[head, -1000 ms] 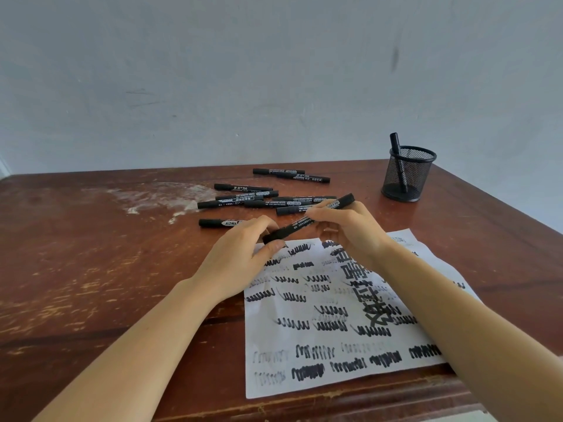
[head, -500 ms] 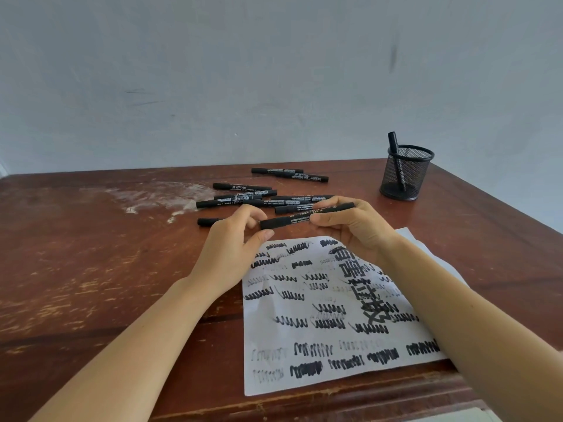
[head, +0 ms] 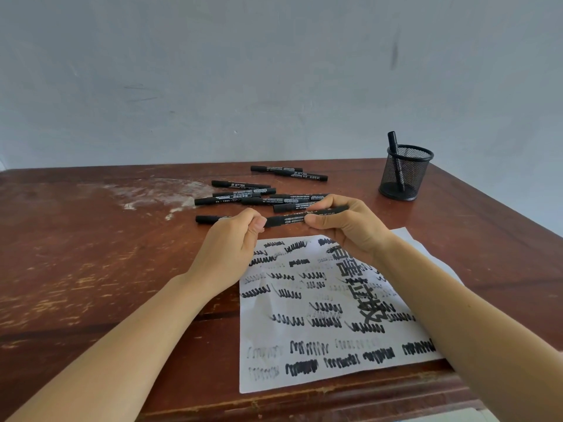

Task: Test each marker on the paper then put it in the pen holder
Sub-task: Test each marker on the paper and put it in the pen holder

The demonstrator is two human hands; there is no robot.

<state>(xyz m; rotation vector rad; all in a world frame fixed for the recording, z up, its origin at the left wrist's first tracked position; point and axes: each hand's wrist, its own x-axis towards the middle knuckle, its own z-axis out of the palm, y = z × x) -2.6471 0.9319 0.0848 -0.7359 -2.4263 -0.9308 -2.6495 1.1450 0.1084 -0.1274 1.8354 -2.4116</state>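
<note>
The table (head: 91, 269) is dark reddish-brown wood, its finish worn and scratched, with a whitish scuffed patch (head: 152, 193) near the far side. The paper (head: 329, 339) is a thin white matt sheet covered in black ink scribbles. The markers (head: 243, 196) look like black plastic with a slight sheen. The pen holder (head: 406, 172) is black wire mesh. The wall (head: 243, 71) is matt pale plaster, lightly smudged.

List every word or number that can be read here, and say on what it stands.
"700", after blurred characters: on the marker at the pile's far edge.
"700": on the right marker of the far pair.
Label on the held marker: too small to read.
Big handwritten characters on the paper: not legible.
</note>
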